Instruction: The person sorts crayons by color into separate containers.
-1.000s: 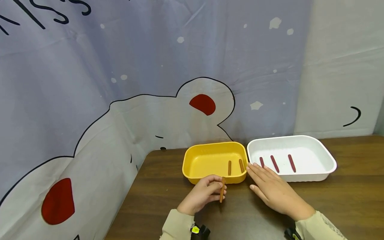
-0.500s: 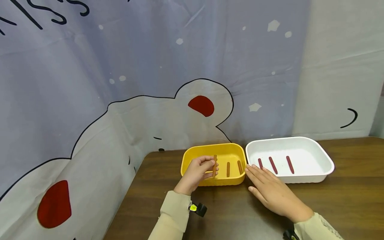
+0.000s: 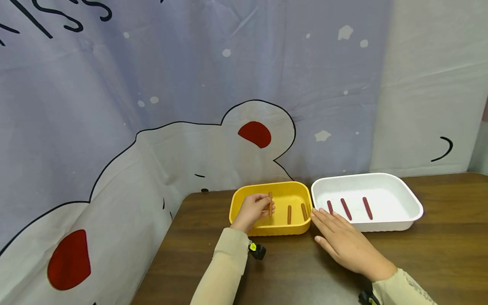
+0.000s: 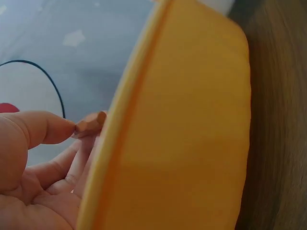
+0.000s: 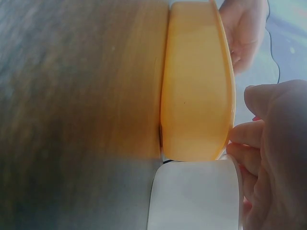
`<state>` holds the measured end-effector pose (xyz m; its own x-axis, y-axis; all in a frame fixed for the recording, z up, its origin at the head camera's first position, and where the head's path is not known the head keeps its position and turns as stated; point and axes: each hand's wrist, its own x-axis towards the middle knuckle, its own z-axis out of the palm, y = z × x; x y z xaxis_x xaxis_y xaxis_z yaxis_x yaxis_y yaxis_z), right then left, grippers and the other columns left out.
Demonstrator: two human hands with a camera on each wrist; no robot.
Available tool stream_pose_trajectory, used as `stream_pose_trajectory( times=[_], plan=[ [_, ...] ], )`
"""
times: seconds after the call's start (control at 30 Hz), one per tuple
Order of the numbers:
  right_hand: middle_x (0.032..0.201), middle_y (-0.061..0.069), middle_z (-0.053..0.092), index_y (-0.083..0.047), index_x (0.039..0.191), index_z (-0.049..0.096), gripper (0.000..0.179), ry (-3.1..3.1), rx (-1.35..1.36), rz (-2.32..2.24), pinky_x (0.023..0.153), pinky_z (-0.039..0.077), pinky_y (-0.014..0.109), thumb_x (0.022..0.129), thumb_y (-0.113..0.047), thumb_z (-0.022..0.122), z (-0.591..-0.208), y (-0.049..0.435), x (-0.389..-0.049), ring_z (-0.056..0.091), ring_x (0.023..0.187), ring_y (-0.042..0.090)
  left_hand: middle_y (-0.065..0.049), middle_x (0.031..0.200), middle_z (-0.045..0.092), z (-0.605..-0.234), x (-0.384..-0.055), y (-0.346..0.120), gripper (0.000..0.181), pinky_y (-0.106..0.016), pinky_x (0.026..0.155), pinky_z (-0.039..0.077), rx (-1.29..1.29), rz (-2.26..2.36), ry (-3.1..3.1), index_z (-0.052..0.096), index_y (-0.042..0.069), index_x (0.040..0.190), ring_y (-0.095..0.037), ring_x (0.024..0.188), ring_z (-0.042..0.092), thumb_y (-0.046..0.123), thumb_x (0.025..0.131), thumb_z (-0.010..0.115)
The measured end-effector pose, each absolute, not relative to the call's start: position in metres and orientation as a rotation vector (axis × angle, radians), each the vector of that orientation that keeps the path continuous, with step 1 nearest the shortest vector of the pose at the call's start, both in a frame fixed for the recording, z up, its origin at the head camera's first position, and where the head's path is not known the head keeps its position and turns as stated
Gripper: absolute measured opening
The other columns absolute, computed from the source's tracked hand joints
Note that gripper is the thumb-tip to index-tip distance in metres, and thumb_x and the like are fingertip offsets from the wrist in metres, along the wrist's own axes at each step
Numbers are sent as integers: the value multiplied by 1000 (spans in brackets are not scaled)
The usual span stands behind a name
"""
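My left hand (image 3: 250, 210) is over the yellow tray (image 3: 270, 230), pinching a short orange-brown stick (image 3: 270, 204) between thumb and fingers. The stick stands nearly lengthwise away from me; its blunt end (image 4: 91, 124) shows in the left wrist view, beyond the tray's wall. Two similar orange-brown sticks (image 3: 289, 214) lie in the tray's right part. My right hand (image 3: 348, 243) lies with straight fingers at the near left corner of the white tray (image 3: 396, 225), its fingertips where the two rims meet. Several dark red sticks (image 3: 367, 208) lie in the white tray, one partly behind the fingers.
Both trays stand side by side on a dark brown wooden table (image 3: 289, 271). Behind them hangs a printed cloth (image 3: 335, 106) in blue-grey and white, close to the table's back edge.
My left hand has carried the orange-brown stick forward and up from in front of the yellow tray to over its inside. The right hand stays in place.
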<state>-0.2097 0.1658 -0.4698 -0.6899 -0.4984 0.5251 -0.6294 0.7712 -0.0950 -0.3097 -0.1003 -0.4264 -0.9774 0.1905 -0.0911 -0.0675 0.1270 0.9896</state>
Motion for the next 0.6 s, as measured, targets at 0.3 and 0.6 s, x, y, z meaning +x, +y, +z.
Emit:
stream_pose_trajectory(
  times=[0.3, 0.6],
  plan=[
    [154, 15, 47, -1, 147, 52, 54, -2483, 852, 361, 120, -7, 20, 102, -30, 60, -470, 167, -211, 47, 139, 36, -14, 81, 68, -438, -326, -98, 22, -30, 70, 60, 62, 1639, 2491, 71, -11, 101, -17, 69, 64, 7, 102, 58],
    [154, 16, 47, 0, 146, 53, 53, -2482, 850, 369, 119, -8, 19, 101, -28, 61, -469, 166, -210, 47, 139, 36, -8, 52, 57, -445, -331, -97, 32, -22, 48, 40, 95, 1335, 2644, 70, -10, 69, -15, 48, 47, 7, 95, 66]
  ],
)
